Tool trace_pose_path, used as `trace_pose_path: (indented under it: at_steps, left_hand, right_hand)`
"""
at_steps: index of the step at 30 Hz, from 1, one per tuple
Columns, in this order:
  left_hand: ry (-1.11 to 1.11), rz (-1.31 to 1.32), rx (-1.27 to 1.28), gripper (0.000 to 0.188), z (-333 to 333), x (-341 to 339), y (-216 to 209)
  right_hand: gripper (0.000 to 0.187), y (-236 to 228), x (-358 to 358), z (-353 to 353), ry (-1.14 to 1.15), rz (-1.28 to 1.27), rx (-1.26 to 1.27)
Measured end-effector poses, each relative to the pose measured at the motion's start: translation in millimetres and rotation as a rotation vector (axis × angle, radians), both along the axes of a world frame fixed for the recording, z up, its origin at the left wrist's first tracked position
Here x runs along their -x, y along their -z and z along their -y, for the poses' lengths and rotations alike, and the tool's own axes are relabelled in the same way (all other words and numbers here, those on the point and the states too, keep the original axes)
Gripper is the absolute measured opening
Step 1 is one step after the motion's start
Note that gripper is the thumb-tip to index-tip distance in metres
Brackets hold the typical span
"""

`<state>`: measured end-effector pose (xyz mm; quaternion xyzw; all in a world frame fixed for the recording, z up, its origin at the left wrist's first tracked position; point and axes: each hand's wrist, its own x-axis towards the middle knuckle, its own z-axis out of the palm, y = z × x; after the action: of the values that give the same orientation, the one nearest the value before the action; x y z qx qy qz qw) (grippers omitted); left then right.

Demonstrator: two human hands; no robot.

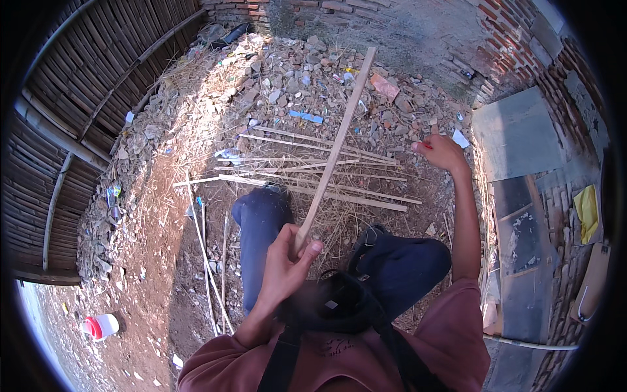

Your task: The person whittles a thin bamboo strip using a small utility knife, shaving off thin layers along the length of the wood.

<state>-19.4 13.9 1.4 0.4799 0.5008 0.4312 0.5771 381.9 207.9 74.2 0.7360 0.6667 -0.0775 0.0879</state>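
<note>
My left hand (286, 262) is closed round the lower end of a long, flat wooden strip (339, 140). The strip slants up and away to the right, its far end over the rubble. Out to the right, my right hand (442, 154) is raised with its fingers curled round something of which only a small red tip (428, 146) shows; its kind is hidden. Beyond my bent knees, several thin wooden strips (379, 204) lie roughly crosswise on the ground among straw-like shavings (333, 225). More thin sticks (208, 261) lie beside my left leg.
Rubble (287, 81) with scraps of litter covers the ground ahead, up to a brick wall (392, 26). A bamboo wall (98, 78) stands at left. A red-and-white container (100, 326) sits at lower left. Grey boards (519, 134) lean along the right side, near a yellow piece (586, 214).
</note>
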Motion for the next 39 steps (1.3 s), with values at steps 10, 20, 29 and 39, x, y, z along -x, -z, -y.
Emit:
trace_pose_path:
  at_steps: [10,20,29,39]
  left_hand:
    - [-0.001,-0.032,-0.03,0.035,2.5,-8.6,-12.4]
    - [0.017,-0.115,-0.143,0.046,7.8,-14.2,-12.9]
    - [-0.008,-0.168,-0.255,0.042,3.5,-15.3,-5.9]
    - [-0.008,-0.173,-0.224,0.042,1.3,-17.6,2.3]
  right_hand:
    - [0.03,34.0,134.4,151.9,-0.371,-1.07,-0.414]
    - [0.029,75.0,176.2,162.6,-0.658,-1.075,-0.462]
    - [0.031,85.2,182.9,166.0,-0.656,-1.029,-0.583]
    - [0.031,82.2,189.1,169.7,-0.606,-0.99,-0.677]
